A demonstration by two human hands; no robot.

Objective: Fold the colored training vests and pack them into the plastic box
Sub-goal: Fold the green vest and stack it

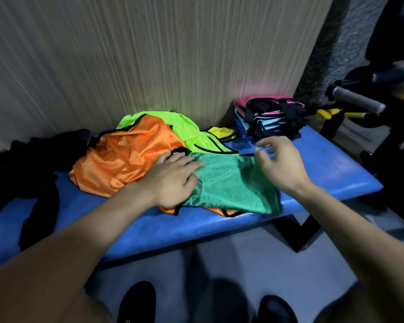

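Green vest (231, 185) half-flattened under left hand (173, 180), fingers straight, pressing. Right hand (280, 162) above, fingers loose, holding nothing. Folded stack (269, 116) done; orange vest (126, 157), lime vest (187, 129) unfolded. No box visible.

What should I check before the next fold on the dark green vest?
1. Dark green vest lying on the blue bench: ok.
2. Left hand pressing flat on its left edge: ok.
3. Right hand gripping the cloth: not ok, it hovers with fingers loosely curled, holding nothing.
4. Vest free of others: not ok, it overlaps the orange vest.
5. Folded stack at the bench's far right end: ok.
6. Plastic box within reach: cannot tell, none in view.
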